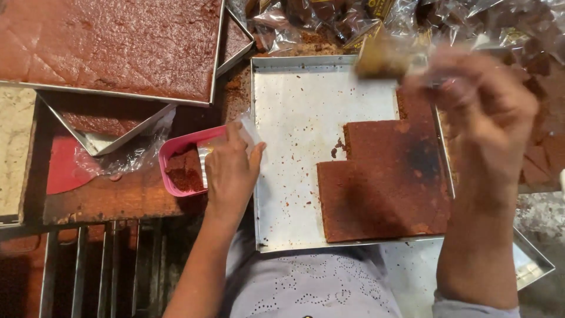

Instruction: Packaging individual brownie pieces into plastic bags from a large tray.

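Step in hand looks like bagging cut cake pieces. Right hand [477,112], upper right of frame, is motion-blurred; fingers closed around a pale brown piece in clear wrap [385,56], held above the top edge of the metal tray [294,106]. Exact grip not readable through the blur.

Left hand [231,171], centre-left, fingers curled, pinching a clear plastic bag [250,132] at the tray's left rim, just beside the pink tub [176,156] holding brown crumbs.

Remaining cake slab [388,182] sits in the tray's lower right, stepped edge where pieces are cut out; the rest of the tray shows bare metal with scattered crumbs.

Next move, my read: one more piece off the stepped edge, bag mouth held open by the left hand. Soft cake, so a light grip.

Surroundings: full uncut brown cake tray [112,47] upper left, a part-empty tray tucked under it, pile of wrapped pieces [353,17] along the top, worn wooden tabletop [118,200], metal slats lower left.
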